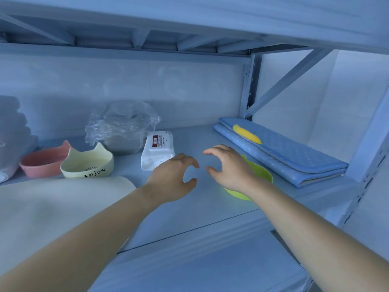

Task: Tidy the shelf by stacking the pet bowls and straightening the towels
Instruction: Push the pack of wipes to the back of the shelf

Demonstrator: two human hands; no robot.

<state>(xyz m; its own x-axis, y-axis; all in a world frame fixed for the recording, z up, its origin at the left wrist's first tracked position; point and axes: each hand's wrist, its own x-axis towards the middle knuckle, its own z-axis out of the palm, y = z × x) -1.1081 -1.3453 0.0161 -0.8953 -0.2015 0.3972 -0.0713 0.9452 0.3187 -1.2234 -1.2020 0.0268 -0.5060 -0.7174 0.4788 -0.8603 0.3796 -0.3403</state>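
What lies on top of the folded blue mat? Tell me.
A yellow object lies on the blue mat, near its far end. The right hand covers part of the green bowl beside it.

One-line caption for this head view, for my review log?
Both empty hands, left hand and right hand, hover open over the shelf; green bowl sits apart from cream bowl and pink bowl.

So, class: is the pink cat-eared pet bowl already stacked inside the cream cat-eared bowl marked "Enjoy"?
No: the pink cat-eared bowl stands on the shelf beside and behind the cream "Enjoy" bowl, not inside it.
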